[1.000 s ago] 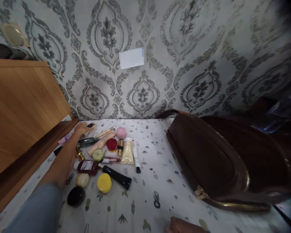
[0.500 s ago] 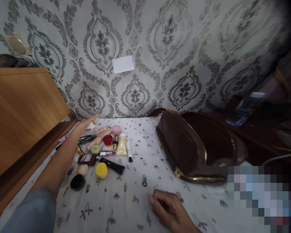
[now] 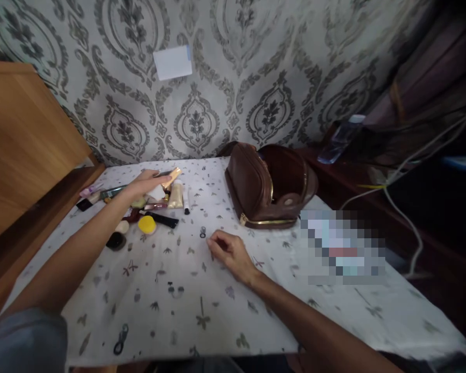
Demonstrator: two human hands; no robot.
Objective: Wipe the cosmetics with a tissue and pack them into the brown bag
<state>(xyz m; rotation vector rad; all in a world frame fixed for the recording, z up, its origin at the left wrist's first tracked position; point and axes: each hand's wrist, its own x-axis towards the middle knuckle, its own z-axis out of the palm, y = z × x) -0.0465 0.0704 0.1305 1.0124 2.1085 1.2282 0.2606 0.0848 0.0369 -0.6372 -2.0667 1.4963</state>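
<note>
My left hand (image 3: 146,182) is closed around a small gold-coloured, shiny object (image 3: 172,177), whose exact kind I cannot make out. It hovers over the far part of the cosmetics, and a white piece (image 3: 156,194) shows just below the fingers. Under and beside that hand lie a cream tube (image 3: 176,196), a slim white tube (image 3: 186,202), a black tube (image 3: 162,219) and a yellow-lidded jar (image 3: 147,224). My right hand (image 3: 230,254) rests on the patterned cloth with fingers curled and nothing visible in them. Beyond it stands a brown leather bag (image 3: 248,181), unzipped and gaping.
A wooden cabinet (image 3: 31,134) borders the left side, and a papered wall (image 3: 213,103) rises behind the cloth-covered table (image 3: 171,321). On the right are a clear bottle (image 3: 341,139), white cables (image 3: 407,217) and a blurred-out patch (image 3: 341,246).
My left hand has moved rightward from the far left of the cosmetics, carrying the gold-coloured object. The view has shifted right and down, showing more of my right forearm.
</note>
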